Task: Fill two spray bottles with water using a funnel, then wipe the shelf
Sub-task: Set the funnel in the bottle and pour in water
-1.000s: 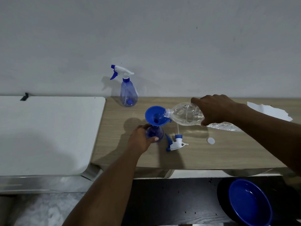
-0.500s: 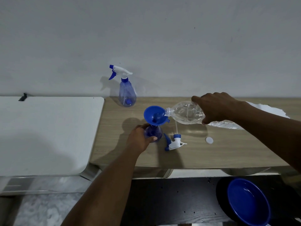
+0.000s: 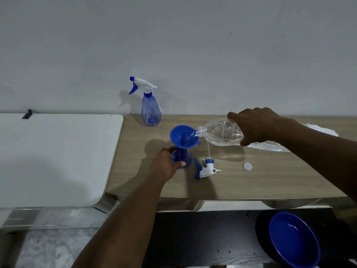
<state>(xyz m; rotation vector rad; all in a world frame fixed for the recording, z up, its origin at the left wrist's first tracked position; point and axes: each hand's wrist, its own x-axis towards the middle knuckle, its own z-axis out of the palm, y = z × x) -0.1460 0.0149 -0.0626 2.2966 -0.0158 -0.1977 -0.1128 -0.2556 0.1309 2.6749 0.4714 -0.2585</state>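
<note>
Head view: the left hand (image 3: 166, 165) is hiding part of the open spray bottle (image 3: 183, 156), gripping it on the tabletop (image 3: 270, 182). The clear bottle (image 3: 220, 133) is partly disappearing behind the right hand (image 3: 255, 126), which is clasping it tilted, mouth over the blue funnel (image 3: 180, 134) sitting atop the spray bottle.

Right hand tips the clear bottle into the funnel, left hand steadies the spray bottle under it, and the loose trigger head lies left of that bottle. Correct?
Not quite. The head view shows the trigger head lying to the right of the spray bottle, not left. The rest holds.
</note>
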